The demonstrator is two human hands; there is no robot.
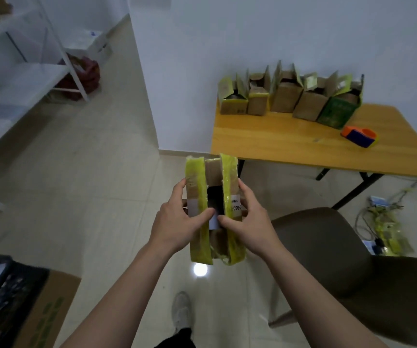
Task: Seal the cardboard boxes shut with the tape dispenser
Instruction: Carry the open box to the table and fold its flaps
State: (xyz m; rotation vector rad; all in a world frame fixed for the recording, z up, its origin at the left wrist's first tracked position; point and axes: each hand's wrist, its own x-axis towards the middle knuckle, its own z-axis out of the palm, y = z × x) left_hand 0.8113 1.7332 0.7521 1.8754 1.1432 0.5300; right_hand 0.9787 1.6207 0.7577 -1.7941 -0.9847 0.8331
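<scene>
**Desk:** Two grips on one box, is that what your feed shows?

**Me:** Yes. My left grip point(177, 217) and right grip point(249, 222) each hold one side of the small brown cardboard box with yellow-taped flaps point(213, 169). The fingers curl round its walls, and the thumbs almost meet over the gap between the two long flaps.

**Desk:** Where is it from the bench?

**Me:** Off the yellow wooden bench point(277, 144), held in the air just past its near left corner, above the floor tiles point(102, 172).

**Desk:** Is it sealed?

**Me:** No. The long flaps stand apart and I can see the dark inside between them.

**Desk:** And the dispenser?

**Me:** The orange and blue tape dispenser point(359, 136) lies on the bench towards its right end, well apart from both grips. Along the bench's back edge, against the white wall point(252, 33), is a row of five open cardboard boxes point(288, 96) with their flaps up. The rightmost one is green.

**Desk:** Anything else close by?

**Me:** A brown padded chair point(328, 247) stands in front of the bench. There are tangled cables point(383, 222) on the floor below the bench's right side.
</scene>
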